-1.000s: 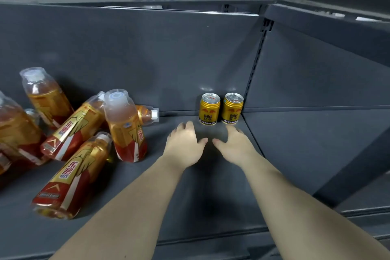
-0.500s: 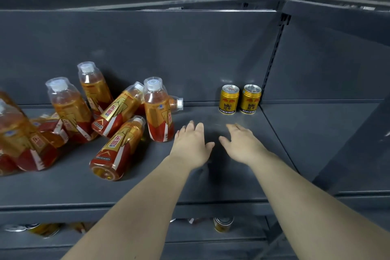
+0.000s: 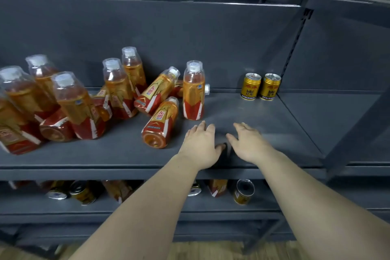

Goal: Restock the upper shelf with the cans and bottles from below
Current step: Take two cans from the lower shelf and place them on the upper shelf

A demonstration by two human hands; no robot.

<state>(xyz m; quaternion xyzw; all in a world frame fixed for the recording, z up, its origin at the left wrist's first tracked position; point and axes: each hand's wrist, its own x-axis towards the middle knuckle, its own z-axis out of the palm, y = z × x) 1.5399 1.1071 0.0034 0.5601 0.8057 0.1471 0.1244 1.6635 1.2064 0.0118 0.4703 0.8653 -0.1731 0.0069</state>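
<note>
At the far left of the upper shelf [image 3: 105,173] a crowd of bottles [image 3: 73,103] stands mostly upright, caps up, with a few fallen ones between them. To the right of them a leaning bottle [image 3: 156,91] points its cap up and to the right. In front of it a lying bottle [image 3: 160,124] has its long axis from front to back, with the bottom toward me and the cap toward the back wall. Just beside it stands an upright bottle [image 3: 193,93].

My left hand [image 3: 200,145] is in front of this upright bottle, palm down, fingers straight, holding nothing. My right hand [image 3: 249,143] is beside it, also flat and empty. The thumbs are near but apart. I cannot tell whether the palms touch the shelf.

Two cans [image 3: 250,86] stand upright side by side at the back right.

On the lower shelf [image 3: 147,205], more cans and bottles lie on their sides, partly hidden by my arms. One lower can [image 3: 242,192] shows its round end toward me.
</note>
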